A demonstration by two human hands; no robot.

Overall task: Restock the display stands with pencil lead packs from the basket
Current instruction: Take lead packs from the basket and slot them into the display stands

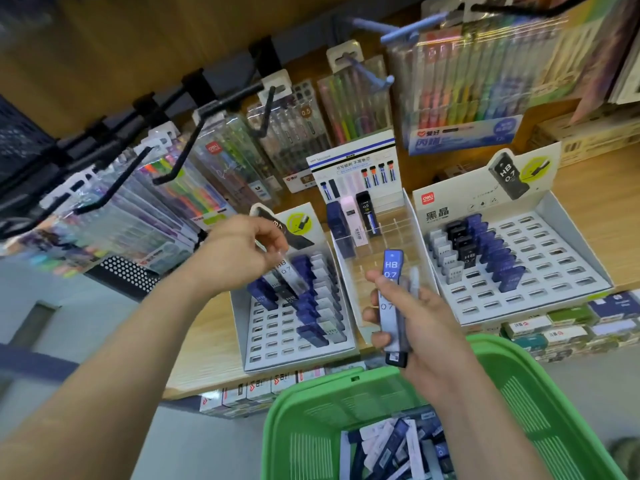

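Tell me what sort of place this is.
Most likely a stationery shop's shelf. Pen packs hang from hooks, cardboard display stands hold rows of pencil lead packs, and a green basket carries more stock.

A single view, worn on the person's head, looks forward and steeply down along the forearms. The wide lens bends the edges and the frame is tilted, so the wooden shelf (204,351) runs slantwise. The left hand (242,251) and right hand (415,320) sit near, mid-frame; the green basket (540,410) of lead packs (391,448) lies nearest, at the bottom edge. The display stands (554,271) come just beyond the hands, the hanging pen packets (346,105) farthest, along the top.
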